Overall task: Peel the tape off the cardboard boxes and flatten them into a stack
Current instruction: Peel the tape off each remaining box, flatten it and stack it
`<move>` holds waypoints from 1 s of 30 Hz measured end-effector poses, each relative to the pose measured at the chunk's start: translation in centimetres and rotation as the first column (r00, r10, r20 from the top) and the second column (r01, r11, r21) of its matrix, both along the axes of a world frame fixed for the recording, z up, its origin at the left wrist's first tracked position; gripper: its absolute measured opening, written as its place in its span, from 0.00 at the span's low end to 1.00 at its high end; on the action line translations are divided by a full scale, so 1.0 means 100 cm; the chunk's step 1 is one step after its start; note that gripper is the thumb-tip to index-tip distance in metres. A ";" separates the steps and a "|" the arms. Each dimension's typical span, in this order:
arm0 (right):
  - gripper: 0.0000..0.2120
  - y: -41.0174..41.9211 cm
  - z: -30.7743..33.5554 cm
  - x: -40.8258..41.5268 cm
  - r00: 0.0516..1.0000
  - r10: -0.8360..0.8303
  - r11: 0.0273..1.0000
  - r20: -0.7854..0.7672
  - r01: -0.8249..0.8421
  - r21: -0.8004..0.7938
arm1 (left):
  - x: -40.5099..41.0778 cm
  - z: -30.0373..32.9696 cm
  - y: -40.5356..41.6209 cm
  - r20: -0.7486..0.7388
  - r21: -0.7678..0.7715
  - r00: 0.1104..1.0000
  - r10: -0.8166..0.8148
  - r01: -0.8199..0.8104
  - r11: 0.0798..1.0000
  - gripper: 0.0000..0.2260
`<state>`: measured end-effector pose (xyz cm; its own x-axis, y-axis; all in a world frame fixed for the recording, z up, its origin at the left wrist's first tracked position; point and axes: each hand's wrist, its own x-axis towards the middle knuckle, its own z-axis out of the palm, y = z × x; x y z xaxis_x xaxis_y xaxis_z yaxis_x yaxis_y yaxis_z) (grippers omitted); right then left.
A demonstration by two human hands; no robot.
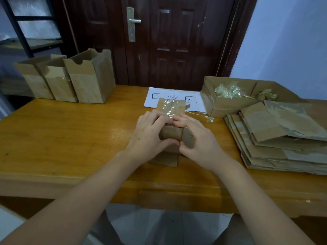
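Tape (170,110) shines just beyond our fingertips on the cardboard box (172,134) that our left hand (150,135) and right hand (198,138) clasp close together, likely steadying it so fingers can pick the strip's edge.

The wooden table (70,131) is bare across its left half from the front edge back to 3 upright open boxes (70,80) lined along the back-left edge; a hand could sweep there freely. At mid-table both hands, the left hand (148,137) and right hand (200,144), close round a small cardboard box (172,133), blocking the centre. Just behind it lies a white paper sign (192,99) at the back edge, flat. The right side is crowded: an open tray box (230,105) of crumpled tape near the back-right corner, and a stack of flattened cardboard (276,138) touching its front, reaching toward the front-right edge. Only a narrow strip runs between the hands and that stack.
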<state>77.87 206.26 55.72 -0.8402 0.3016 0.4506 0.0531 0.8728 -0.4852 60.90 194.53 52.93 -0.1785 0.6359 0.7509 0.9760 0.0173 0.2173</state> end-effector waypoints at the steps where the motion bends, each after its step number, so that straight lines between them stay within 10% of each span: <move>1: 0.27 0.000 0.001 0.000 1.000 0.002 1.000 -0.001 -0.002 -0.001 | -0.001 0.000 0.001 -0.001 0.012 1.000 -0.004 0.004 1.000 0.24; 30: 0.25 0.001 0.001 -0.002 0.999 0.006 1.000 -0.034 -0.007 -0.009 | -0.006 0.002 -0.011 -0.061 -0.073 0.995 -0.076 0.071 0.995 0.19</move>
